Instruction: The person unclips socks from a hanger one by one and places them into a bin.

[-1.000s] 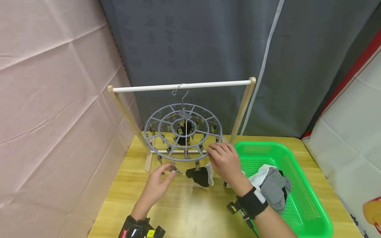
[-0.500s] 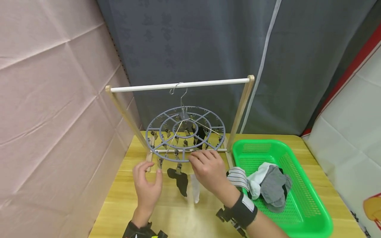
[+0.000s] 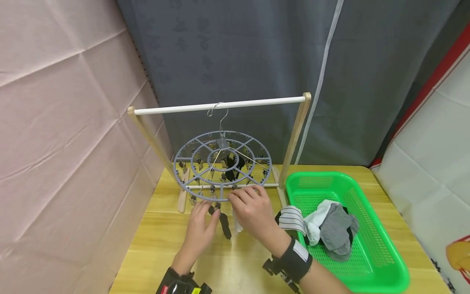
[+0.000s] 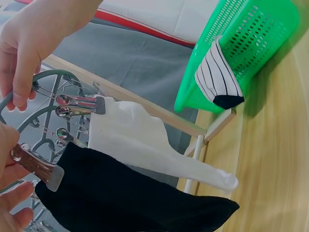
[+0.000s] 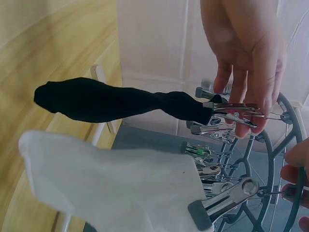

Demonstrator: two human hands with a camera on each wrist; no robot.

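Note:
A round grey clip hanger (image 3: 191, 149) hangs by its hook from the white rod (image 3: 257, 103) of a wooden rack. A black sock (image 3: 225, 224) and a white sock (image 3: 238, 225) dangle from clips on its near rim. My left hand (image 3: 212, 209) pinches the metal clip (image 4: 36, 166) that holds the black sock (image 4: 130, 203). My right hand (image 3: 239, 197) grips the hanger's rim just right of it, fingers curled round the ring (image 5: 294, 176). A second clip bites the white sock (image 5: 106, 188).
A green basket (image 3: 371, 245) stands on the wooden table (image 3: 235, 261) at the right, holding a heap of grey and white socks (image 3: 334, 228). A striped sock (image 3: 291, 218) lies over its near-left rim. A dark curtain hangs behind; a pink wall stands at the left.
The hanger has turned, carrying the two socks leftward along the near rim. My left hand has come up to the black sock's clip. My right hand has shifted left along the rim.

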